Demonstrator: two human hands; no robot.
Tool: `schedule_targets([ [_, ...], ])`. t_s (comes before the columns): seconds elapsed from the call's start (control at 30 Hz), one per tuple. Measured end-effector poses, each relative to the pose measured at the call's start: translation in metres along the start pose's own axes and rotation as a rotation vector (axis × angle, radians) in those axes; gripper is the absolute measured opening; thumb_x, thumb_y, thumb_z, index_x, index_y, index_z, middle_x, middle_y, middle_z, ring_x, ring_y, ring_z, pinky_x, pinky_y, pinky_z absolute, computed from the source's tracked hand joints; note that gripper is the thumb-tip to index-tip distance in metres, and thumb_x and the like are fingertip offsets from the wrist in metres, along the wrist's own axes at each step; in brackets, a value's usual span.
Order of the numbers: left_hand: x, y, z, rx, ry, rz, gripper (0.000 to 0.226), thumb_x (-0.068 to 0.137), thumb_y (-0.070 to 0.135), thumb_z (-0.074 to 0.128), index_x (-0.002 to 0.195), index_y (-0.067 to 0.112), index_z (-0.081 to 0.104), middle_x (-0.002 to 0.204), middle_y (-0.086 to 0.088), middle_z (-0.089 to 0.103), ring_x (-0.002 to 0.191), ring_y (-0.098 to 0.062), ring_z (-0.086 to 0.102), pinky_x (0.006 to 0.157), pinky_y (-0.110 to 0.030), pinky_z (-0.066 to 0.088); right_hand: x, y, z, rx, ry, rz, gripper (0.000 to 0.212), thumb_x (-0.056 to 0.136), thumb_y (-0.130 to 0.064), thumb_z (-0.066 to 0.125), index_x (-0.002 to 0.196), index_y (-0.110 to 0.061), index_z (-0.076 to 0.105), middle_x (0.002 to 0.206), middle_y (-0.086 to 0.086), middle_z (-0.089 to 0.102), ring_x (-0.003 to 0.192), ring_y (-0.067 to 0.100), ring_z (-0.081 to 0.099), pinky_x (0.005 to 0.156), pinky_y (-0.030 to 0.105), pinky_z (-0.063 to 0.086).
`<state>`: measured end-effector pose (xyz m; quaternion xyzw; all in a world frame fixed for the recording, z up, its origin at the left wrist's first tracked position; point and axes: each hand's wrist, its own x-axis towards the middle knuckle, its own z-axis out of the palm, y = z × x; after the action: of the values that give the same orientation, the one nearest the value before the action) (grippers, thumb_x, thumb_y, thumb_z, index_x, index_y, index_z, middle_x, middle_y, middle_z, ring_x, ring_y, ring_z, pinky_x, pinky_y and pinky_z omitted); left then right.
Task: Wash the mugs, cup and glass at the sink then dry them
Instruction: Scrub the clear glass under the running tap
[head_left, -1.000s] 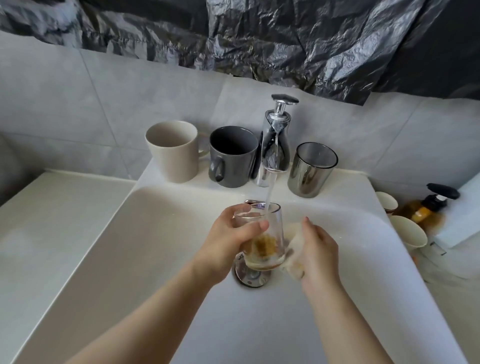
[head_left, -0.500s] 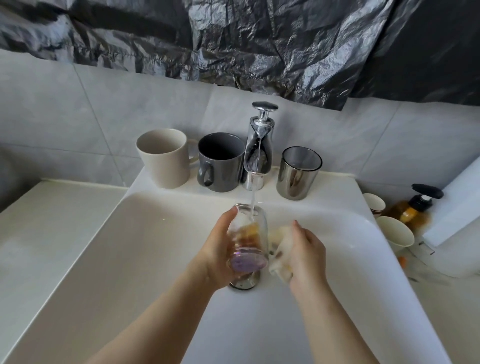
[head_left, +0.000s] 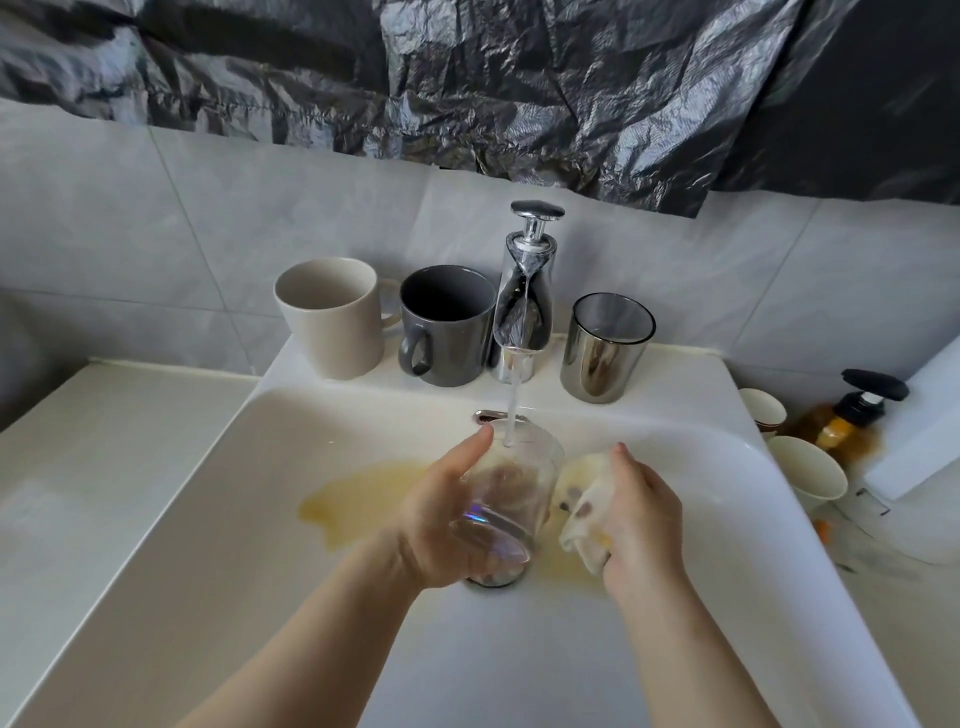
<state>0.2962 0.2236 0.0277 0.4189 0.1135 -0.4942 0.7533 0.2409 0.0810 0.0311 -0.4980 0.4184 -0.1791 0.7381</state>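
Observation:
My left hand (head_left: 441, 525) grips a clear glass (head_left: 511, 493) over the drain, tilted with its mouth away from me under the running water from the chrome tap (head_left: 524, 296). A wet whitish cloth (head_left: 584, 512) is bunched in my right hand (head_left: 641, 525), just right of the glass. Yellowish liquid (head_left: 353, 491) spreads across the white sink basin (head_left: 208, 519). On the ledge behind stand a beige mug (head_left: 332, 317), a dark grey mug (head_left: 447, 325) and a mirrored silver cup (head_left: 605, 348).
Right of the sink stand two small pale cups (head_left: 808, 467) and an amber pump bottle (head_left: 852, 421) beside a white object. A pale counter (head_left: 78, 447) lies to the left. Crumpled black plastic (head_left: 467, 78) covers the wall above the tiles.
The glass went from upright with brownish liquid inside to tipped over; its contents have poured out and now stain the basin yellow. The cloth hand stayed beside it.

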Motion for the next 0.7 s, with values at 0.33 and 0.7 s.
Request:
schedule_targets([
  [0.33,0.004,-0.007,0.001,-0.213,0.076,0.180,0.025,0.102,0.014,0.040,0.085,0.023,0.057,0.055,0.021,0.066,0.058,0.009,0.063,0.054,-0.009,0.049,-0.005,-0.002,0.001,-0.026,-0.011,-0.058,0.031,0.093,-0.029,0.057,0.067,-0.012,0.057,0.063,0.007,0.052,0.050,0.021,0.048,0.055,0.027,0.039],
  [0.7,0.006,-0.010,0.010,0.273,0.266,0.474,0.049,0.077,0.036,0.075,0.114,0.020,0.047,0.107,-0.020,0.058,0.079,-0.029,0.066,0.056,-0.033,0.057,-0.011,-0.008,0.000,0.008,0.015,-0.004,0.031,0.093,-0.030,0.057,0.068,-0.012,0.055,0.061,0.007,0.051,0.049,0.022,0.046,0.050,0.022,0.037],
])
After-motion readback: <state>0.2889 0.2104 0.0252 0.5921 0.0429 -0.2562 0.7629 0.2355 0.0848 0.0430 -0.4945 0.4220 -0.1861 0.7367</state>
